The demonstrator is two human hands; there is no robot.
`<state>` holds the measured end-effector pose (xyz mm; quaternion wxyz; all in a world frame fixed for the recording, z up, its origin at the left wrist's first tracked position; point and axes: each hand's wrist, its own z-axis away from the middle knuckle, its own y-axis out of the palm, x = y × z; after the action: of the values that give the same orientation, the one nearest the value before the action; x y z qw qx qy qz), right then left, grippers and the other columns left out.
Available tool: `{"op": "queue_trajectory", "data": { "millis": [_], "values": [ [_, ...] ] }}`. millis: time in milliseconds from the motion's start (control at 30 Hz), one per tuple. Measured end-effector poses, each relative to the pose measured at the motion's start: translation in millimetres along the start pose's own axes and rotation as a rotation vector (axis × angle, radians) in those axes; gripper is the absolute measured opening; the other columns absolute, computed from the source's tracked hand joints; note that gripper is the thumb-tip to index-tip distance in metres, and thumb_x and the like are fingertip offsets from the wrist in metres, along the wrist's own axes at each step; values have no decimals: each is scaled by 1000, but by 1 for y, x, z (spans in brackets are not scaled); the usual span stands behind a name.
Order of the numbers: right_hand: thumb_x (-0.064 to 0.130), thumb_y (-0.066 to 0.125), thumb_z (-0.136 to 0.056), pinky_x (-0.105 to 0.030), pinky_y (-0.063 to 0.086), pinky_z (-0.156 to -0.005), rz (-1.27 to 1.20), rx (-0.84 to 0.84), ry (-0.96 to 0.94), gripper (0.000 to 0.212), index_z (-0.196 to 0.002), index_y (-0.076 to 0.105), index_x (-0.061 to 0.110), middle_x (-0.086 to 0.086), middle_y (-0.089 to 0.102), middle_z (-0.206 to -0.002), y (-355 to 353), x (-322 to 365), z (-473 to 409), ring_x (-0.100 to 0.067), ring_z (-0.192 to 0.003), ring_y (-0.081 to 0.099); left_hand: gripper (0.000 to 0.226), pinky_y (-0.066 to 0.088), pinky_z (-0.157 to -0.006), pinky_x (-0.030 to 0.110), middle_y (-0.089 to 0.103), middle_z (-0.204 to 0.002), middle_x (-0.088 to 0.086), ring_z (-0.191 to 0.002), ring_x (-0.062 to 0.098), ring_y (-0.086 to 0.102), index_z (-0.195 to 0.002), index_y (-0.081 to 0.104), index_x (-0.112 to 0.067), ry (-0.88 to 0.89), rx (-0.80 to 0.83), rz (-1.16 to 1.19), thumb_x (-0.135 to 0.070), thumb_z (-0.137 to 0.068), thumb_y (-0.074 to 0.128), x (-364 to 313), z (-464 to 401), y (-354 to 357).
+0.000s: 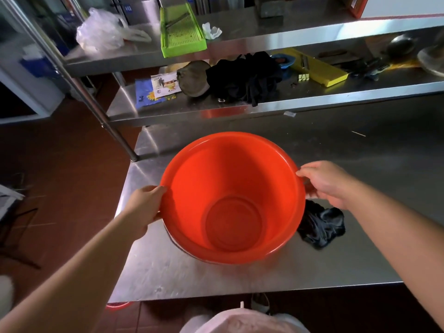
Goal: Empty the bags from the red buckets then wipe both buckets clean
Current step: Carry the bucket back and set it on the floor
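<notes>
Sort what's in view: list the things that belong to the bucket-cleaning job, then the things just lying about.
Job: red bucket, gripped by left hand and right hand; dark cloth beside it.

Lying about: green slicer, plastic bag, yellow slicer, black fabric pile, leaflets.

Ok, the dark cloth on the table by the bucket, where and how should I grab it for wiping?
Take the dark cloth by its bunched top folds, coming from above on the right. It lies crumpled on the steel table, its left edge tucked behind the red bucket, so that side is blocked. The right hand is nearest but grips the bucket rim, as does the left hand.
</notes>
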<state>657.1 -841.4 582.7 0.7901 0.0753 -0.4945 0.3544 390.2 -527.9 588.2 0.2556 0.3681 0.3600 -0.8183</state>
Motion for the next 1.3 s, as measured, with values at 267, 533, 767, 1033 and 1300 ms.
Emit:
{"op": "queue_trajectory", "data": {
  "millis": [267,533,767,1033,1300],
  "values": [
    [2,51,-98,-40,60,-70,137,48,-57,20,-92,70,1,-16,70,-79,43,45,51,-24,-65,68,13,62,-63,30,75,-81,5,-70,19,69,-94,75,-8,14,63,189,-6,-99,63,27,33,-65],
    [2,52,-99,-40,59,-72,252,178,-167,19,-98,72,0,-12,72,-75,208,89,116,-21,-62,69,13,67,-65,48,80,-95,22,-75,29,76,-106,76,-6,0,-111,390,-6,-100,65,129,88,-230],
    [3,53,-100,-36,62,-69,364,403,-208,18,-106,70,0,-17,75,-89,388,94,173,-22,-72,72,14,59,-50,27,78,-81,15,-61,18,72,-108,76,0,-28,-304,471,-3,-97,68,252,148,-387],
    [-1,58,-96,-33,60,-57,573,539,-256,15,-102,72,-4,-22,75,-90,560,102,189,-27,-70,70,15,61,-55,30,80,-103,18,-77,21,75,-112,74,-3,-185,-491,602,-6,-100,67,345,182,-486],
    [1,60,-93,-48,62,-80,598,669,-214,16,-94,76,6,-19,76,-92,683,117,136,-36,-98,73,11,60,-53,26,81,-88,10,-68,16,75,-107,75,-4,-309,-645,568,-4,-100,66,352,140,-546]
  ]
}}
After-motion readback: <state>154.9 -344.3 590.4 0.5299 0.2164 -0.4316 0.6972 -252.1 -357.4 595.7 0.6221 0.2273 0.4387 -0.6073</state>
